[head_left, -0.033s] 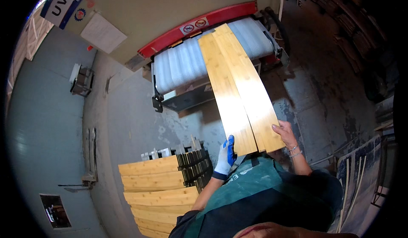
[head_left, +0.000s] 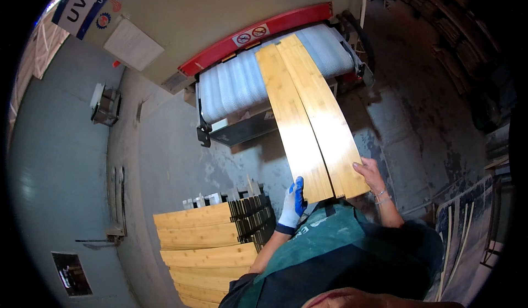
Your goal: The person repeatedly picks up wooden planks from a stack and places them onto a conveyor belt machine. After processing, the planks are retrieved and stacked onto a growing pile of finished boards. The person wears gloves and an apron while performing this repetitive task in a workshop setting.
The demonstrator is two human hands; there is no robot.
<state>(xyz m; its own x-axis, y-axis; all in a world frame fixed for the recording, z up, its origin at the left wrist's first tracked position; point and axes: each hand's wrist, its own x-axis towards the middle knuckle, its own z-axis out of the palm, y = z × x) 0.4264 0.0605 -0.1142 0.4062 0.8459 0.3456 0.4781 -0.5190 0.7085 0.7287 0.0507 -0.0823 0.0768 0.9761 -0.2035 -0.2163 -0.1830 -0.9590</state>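
Note:
Two long, glossy bamboo floorboards lie side by side in front of me, a left board (head_left: pixel 291 126) and a right board (head_left: pixel 325 107). Their far ends rest on the pale mesh conveyor belt (head_left: pixel 234 91) of a machine, and their near ends reach my apron. A thin dark gap runs between them. My left hand (head_left: pixel 293 204), in a white and blue glove, grips the outer edge of the left board near its close end. Bare, with a bracelet at the wrist, my right hand (head_left: pixel 370 175) holds the right board's outer edge, thumb on top.
A beige machine with a red guard bar (head_left: pixel 253 36) stands behind the belt. Stacked bamboo boards (head_left: pixel 201 236) sit at my lower left. More dark stacks (head_left: pixel 440 27) line the far right. A worn panel with thin strips (head_left: pixel 459 236) leans at lower right.
Both boards have shifted very slightly toward me, their far ends a little lower on the belt. My hands keep their hold.

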